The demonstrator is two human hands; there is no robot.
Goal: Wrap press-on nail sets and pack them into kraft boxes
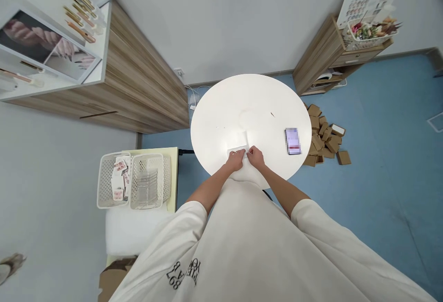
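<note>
Both my hands meet at the near edge of a round white table [221,108]. My left hand [236,160] rests with curled fingers on a small flat white box [237,148]. My right hand [255,156] pinches the same box at its right end. The box lies on the tabletop, partly hidden under my fingers. My white shirt hides the table edge below my wrists.
A phone [292,140] lies on the right of the table. Several brown cardboard boxes [323,135] are piled on the blue floor to the right. Two white baskets [133,179] stand on a low stand at the left. Wooden cabinets [138,85] line the wall.
</note>
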